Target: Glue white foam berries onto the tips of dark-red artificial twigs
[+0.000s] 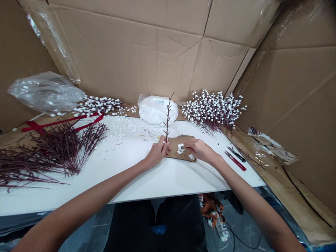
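A bare, dark brown twig (168, 117) with short side stubs stands nearly upright, its lower end pinched in my left hand (157, 153). That hand rests against the left edge of a small piece of cardboard (174, 153) on the white table. White paste (181, 148) lies smeared on the cardboard, with a second dab (191, 156) near its front corner. Over the cardboard, the fingers of my right hand (199, 148) are drawn together at the paste. Whatever those fingertips hold is too small to make out.
Bare twigs (65, 147) are heaped at left by a red ribbon (90, 120). White-berried branches (214, 110) lie at back right, more (97, 105) at back left. A bag of white balls (157, 110) sits behind loose balls. Two cutters (236, 161) lie at right.
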### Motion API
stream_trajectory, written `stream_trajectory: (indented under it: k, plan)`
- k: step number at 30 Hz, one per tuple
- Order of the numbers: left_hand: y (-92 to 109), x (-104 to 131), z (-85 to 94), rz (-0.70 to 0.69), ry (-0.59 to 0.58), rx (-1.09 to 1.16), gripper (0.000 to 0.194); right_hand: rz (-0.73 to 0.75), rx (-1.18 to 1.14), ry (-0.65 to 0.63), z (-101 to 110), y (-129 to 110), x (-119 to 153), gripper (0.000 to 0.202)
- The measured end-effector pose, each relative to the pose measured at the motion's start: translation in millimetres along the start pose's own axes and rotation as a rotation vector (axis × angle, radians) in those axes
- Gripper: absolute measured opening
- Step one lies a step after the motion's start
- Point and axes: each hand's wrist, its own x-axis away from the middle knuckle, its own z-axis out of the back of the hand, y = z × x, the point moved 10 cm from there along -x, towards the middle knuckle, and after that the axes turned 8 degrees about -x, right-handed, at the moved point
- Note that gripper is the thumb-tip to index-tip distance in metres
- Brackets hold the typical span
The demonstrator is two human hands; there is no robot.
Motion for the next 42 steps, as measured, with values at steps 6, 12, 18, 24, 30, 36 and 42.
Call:
stream_trajectory:
  k: [6,12,18,24,30,36,42]
  plan:
    - [1,0,0.7,0.003,0.005,-0.006,0.016,0.009,0.016,-0.054,-4,-8,-2,0.024]
    - [1,0,0.9,-0.001,0.006,0.009,0.017,0.007,0.003,-0.059,-7,-6,-1,0.027]
    - [0,0,1.4,-0.004,0.015,0.032,0.017,-0.002,-0.057,-0.047,4,-11,-1,0.029]
    - [-1,1,4.9,0.033,0.019,0.085,0.020,-0.259,-0.728,0.314,69,24,-11,0.010]
    - [-10,3,20.6,0.095,0.118,0.207,0.023,-0.311,-1.380,0.503,65,41,-38,0.025]
    - [-24,4,22.4,0.144,0.140,0.248,0.027,-0.311,-1.518,0.520,26,47,-50,0.027]
    - [-23,6,17.1,0.172,0.106,0.300,0.029,-0.297,-1.530,0.559,18,55,-39,0.030]
